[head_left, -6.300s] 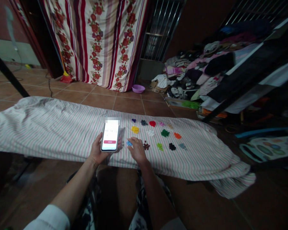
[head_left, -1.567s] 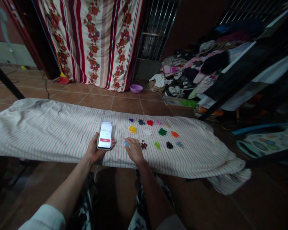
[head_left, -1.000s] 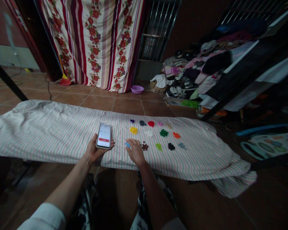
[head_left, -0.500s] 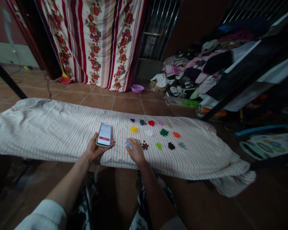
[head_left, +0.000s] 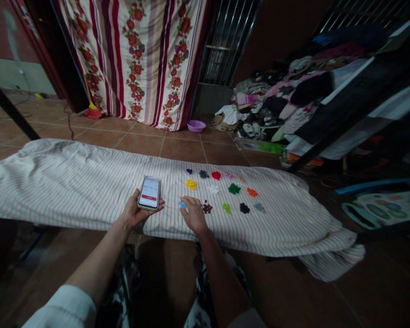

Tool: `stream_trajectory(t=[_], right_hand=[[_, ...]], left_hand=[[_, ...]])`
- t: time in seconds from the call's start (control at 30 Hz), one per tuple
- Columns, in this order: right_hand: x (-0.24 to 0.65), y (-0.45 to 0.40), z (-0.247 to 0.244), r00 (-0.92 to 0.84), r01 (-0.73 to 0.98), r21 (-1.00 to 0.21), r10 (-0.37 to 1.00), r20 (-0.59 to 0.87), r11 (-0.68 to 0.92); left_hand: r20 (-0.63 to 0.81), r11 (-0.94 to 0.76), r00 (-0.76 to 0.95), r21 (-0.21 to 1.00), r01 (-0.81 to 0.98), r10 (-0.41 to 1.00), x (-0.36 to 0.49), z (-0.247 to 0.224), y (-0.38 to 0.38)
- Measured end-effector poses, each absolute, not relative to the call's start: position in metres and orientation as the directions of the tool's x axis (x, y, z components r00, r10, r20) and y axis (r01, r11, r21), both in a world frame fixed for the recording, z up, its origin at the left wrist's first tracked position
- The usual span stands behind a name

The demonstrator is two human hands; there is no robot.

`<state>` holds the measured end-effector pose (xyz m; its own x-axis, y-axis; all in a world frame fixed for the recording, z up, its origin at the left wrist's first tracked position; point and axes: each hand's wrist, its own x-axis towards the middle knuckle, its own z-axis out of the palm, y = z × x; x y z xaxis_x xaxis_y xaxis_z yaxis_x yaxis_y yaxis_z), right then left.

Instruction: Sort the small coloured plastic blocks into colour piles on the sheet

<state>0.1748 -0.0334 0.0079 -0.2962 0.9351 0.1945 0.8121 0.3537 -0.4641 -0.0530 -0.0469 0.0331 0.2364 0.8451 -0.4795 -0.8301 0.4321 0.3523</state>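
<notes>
My left hand (head_left: 134,212) is closed around a smartphone (head_left: 149,193), its lit screen facing up with a timer and a red button. My right hand (head_left: 194,215) rests on the striped cloth (head_left: 89,182), fingers stretched out and slightly curved, fingertips touching a small pile of light blue pieces (head_left: 182,204). The hand partly hides that pile. Just right of it lie dark brown pieces (head_left: 207,207). Beyond the fingers are yellow pieces (head_left: 191,184) and white pieces (head_left: 213,189).
More small piles lie in rows: red (head_left: 216,175), dark green (head_left: 234,188), orange (head_left: 252,192), lime (head_left: 227,208), black (head_left: 244,208) and others. On the floor beyond stand a purple basin (head_left: 196,126) and a heap of clothes (head_left: 276,98). A floral curtain (head_left: 153,59) hangs behind.
Both hands stay in place, with the phone held as before. The timer digits on the screen differ; the view has shifted very slightly.
</notes>
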Motion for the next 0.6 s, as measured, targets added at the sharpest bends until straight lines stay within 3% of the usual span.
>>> stream_trajectory(t=[0.17,0.4,0.6], right_hand=[[0.175,-0.033,0.008,-0.293,0.816,-0.461,0.937,0.191,0.349],[0.175,-0.034,0.008,-0.299,0.811,-0.461,0.933,0.201,0.359],[0.176,-0.034,0.005,-0.294,0.804,-0.466,0.928,0.229,0.37]], left_hand=[[-0.484,0.418,0.224,0.342,-0.841,0.846,-0.059,0.033,-0.048],[-0.558,0.369,0.007,0.539,-0.757,0.83,-0.059,0.045,-0.056],[-0.619,0.372,-0.13,0.612,-0.698,0.775,-0.056,0.062,-0.067]])
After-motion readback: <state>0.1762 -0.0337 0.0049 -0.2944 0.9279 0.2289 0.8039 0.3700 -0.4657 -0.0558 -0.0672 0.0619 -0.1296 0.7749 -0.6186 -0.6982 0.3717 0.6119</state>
